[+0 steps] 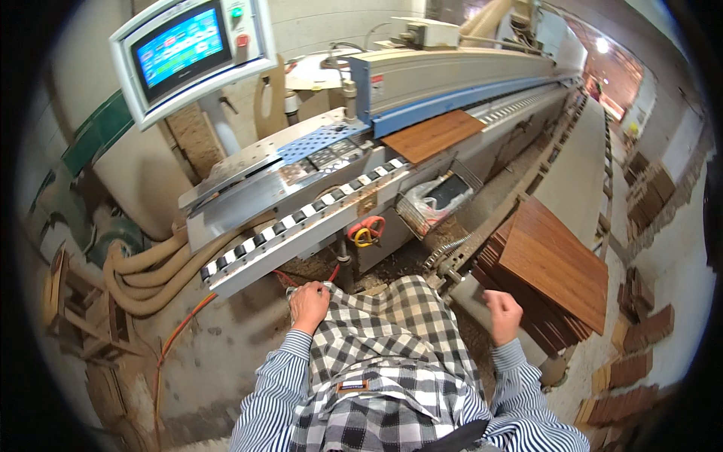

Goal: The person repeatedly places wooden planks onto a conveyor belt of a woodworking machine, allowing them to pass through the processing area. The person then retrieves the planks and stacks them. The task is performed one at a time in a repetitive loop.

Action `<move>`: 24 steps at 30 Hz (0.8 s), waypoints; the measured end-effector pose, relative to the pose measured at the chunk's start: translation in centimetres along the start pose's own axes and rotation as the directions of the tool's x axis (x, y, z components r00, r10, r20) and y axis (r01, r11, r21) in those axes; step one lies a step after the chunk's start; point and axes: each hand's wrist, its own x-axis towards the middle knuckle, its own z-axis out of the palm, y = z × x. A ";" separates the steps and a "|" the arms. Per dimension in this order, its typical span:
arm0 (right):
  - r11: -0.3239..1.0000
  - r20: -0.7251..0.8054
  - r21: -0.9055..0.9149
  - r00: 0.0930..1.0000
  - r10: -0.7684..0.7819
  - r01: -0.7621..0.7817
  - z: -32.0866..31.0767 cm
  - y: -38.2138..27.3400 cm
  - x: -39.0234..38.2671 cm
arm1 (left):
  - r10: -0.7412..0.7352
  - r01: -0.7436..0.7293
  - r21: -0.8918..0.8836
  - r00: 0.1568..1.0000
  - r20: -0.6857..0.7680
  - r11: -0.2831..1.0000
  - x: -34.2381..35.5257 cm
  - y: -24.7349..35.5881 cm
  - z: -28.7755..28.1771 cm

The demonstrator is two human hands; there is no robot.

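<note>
My left hand rests on the left edge of the black-and-white checked apron over my lap. Its fingers lie over the cloth, loosely bent, and nothing shows in them. Beside the stack of brown wood-grain boards, my right hand is raised with curled fingers, apart from the boards. No object is visible in that fist. The stack's top board lies turned askew over the lower ones. Ahead, another brown board lies flat on the machine's feed track, its far edge at the blue guard.
A roller rail runs across in front of me. Under it hang red and yellow rings and a wire basket. A control screen stands at the upper left, above thick hoses. More board stacks line the right.
</note>
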 end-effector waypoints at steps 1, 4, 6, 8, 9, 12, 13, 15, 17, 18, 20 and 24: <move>0.938 -0.036 0.295 0.979 0.202 -0.183 -0.9 0.8 0.1 | 0.020 -0.022 -0.050 0.999 -0.048 0.999 -0.3 -0.6 0.0; 0.466 0.007 0.817 0.814 0.581 -0.340 -5.5 3.3 1.0 | 0.180 -0.298 -0.223 0.884 -0.431 0.928 -0.3 -0.5 -2.6; 0.365 -0.138 0.906 0.664 0.735 -0.216 -6.5 3.9 1.9 | 0.223 -0.337 -0.079 0.763 -0.606 0.938 0.1 0.2 -8.1; 0.464 -0.189 0.863 0.725 0.663 -0.199 -6.8 4.0 2.0 | 0.237 -0.298 0.062 0.599 -0.765 0.953 1.4 -1.2 -12.9; 0.475 -0.178 0.856 0.745 0.643 -0.205 -6.8 4.8 2.2 | 0.151 -0.189 0.043 0.609 -0.778 0.981 1.9 -2.7 -14.7; 0.444 -0.060 0.864 0.828 0.558 -0.237 -5.7 4.7 2.0 | -0.121 0.171 -0.010 0.653 -0.747 0.985 3.7 -9.3 -17.6; 0.432 -0.035 0.867 0.835 0.549 -0.248 -4.7 3.5 1.3 | -0.252 0.215 -0.137 0.730 -0.635 0.967 4.2 -10.4 -18.2; 0.360 0.022 0.895 0.834 0.551 -0.262 -3.3 1.1 -0.2 | -0.350 0.263 -0.244 0.820 -0.452 0.933 4.9 -11.8 -18.2; 0.306 -0.075 0.938 0.772 0.631 -0.160 -2.8 -0.3 -0.1 | -0.354 0.309 -0.172 0.837 -0.418 0.935 5.4 -12.1 -17.7; 0.354 -0.155 0.929 0.752 0.640 -0.110 -2.9 0.4 -0.1 | -0.349 0.307 -0.166 0.839 -0.418 0.937 5.7 -11.9 -17.6; 0.362 -0.134 0.924 0.784 0.606 -0.121 -2.5 1.3 0.0 | -0.340 0.305 -0.150 0.841 -0.421 0.940 6.2 -11.5 -17.5; 0.366 -0.031 0.908 0.838 0.545 -0.204 -0.7 -2.9 -1.1 | 0.288 -0.066 0.308 0.577 -0.765 0.949 4.0 -5.4 -14.7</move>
